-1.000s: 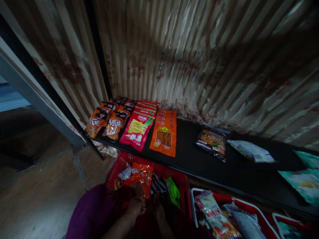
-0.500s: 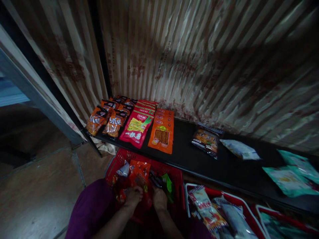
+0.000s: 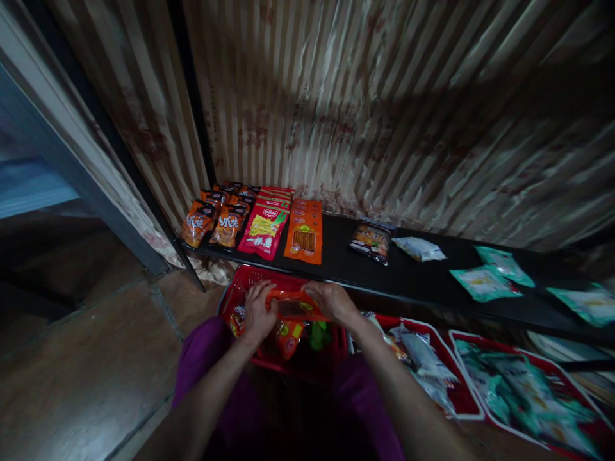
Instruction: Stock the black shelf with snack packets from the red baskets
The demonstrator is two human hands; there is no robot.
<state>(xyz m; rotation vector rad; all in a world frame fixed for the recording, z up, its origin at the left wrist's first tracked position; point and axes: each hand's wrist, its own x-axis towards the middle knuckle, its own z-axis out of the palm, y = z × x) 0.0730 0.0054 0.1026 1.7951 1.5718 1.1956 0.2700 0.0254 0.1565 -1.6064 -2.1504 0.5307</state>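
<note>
An orange snack packet (image 3: 295,307) is held level above the red basket (image 3: 247,276) between my two hands. My left hand (image 3: 259,310) is closed on its left end, and my right hand (image 3: 331,302) grips its right end. Below, inside the basket, lie another orange packet (image 3: 289,337), a green packet (image 3: 319,335) and a small packet at the left side (image 3: 237,320). On the black shelf just beyond stand overlapping orange packets (image 3: 304,234) with brown sticks pictured on them, beside red and yellow packets (image 3: 263,227).
Brown-orange packets (image 3: 228,225) fill the shelf's left end. Further right on the shelf (image 3: 336,256) lie a dark packet (image 3: 371,241), a white packet (image 3: 419,248) and teal packets (image 3: 485,283). Two white-rimmed baskets (image 3: 473,410) of packets stand below. A dark post (image 3: 192,96) rises at left.
Both hands have risen from inside the basket, spread apart and lifted an orange packet. My view has shifted, showing more of the baskets on the right.
</note>
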